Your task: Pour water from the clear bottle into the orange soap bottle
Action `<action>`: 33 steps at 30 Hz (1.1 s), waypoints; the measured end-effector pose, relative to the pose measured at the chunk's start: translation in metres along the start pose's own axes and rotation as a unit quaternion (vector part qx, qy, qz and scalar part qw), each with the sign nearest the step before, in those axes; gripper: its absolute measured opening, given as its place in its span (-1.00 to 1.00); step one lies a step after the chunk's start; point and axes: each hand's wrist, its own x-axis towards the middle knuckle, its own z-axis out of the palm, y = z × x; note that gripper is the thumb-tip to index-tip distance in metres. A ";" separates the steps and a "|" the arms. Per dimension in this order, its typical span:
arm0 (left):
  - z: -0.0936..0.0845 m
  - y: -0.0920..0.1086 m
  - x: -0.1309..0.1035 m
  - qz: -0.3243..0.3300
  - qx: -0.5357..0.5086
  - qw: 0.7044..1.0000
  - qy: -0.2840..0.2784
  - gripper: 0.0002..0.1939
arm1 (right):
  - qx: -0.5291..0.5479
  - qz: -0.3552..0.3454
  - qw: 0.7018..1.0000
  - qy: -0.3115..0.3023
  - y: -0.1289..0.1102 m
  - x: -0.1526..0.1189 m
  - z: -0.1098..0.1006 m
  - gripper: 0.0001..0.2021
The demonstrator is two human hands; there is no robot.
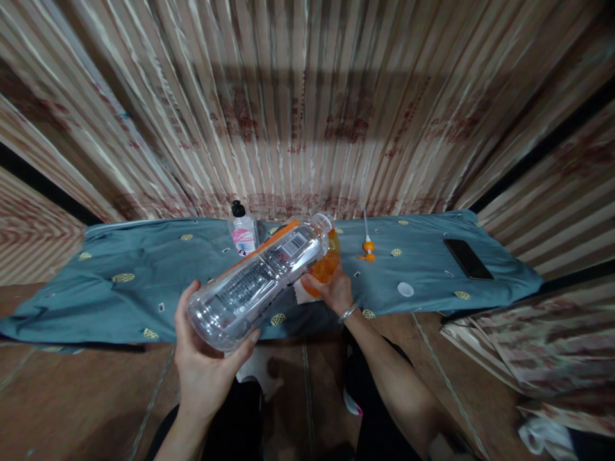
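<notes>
A large clear plastic bottle [254,282] with an orange-edged label lies tilted in my left hand [209,365], whose fingers wrap round its base. Its mouth points up and right, over an orange bottle [329,259]. My right hand [334,288] is closed round the orange bottle, which the clear one partly covers. Whether the two mouths touch is hidden. An orange pump head [368,250] with a pale tube lies to the right on the cloth. Behind the clear bottle stands a small bottle [243,235] with a black cap and pink label.
A blue-green patterned cloth [125,307] covers the narrow surface. A round white disc [405,289] and a dark phone [467,258] lie at the right. Something white and flat [303,295] shows beside my right hand. Striped curtains [307,115] hang behind and at both sides.
</notes>
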 end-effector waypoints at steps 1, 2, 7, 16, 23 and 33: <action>-0.001 -0.001 0.001 0.004 0.003 1.000 -0.005 0.10 | -0.002 -0.001 1.000 0.001 0.000 0.000 0.000 -0.19; -0.002 -0.003 0.001 0.010 0.008 1.000 -0.009 0.11 | -0.004 -0.001 1.000 0.001 0.000 0.000 0.000 -0.19; -0.007 -0.011 0.004 0.044 0.038 0.998 -0.023 0.10 | -0.004 0.006 1.000 -0.005 -0.002 0.000 -0.001 -0.18; -0.005 -0.012 0.005 0.008 0.013 1.000 -0.020 0.13 | 0.010 0.002 1.000 0.003 -0.001 0.000 0.001 -0.22; -0.008 -0.015 0.005 0.007 0.015 1.000 -0.021 0.16 | 0.017 0.006 1.000 -0.001 -0.004 0.000 -0.001 -0.21; -0.004 -0.004 0.005 0.012 0.015 1.000 -0.018 0.13 | 0.008 0.012 1.000 -0.009 -0.004 0.000 -0.001 -0.23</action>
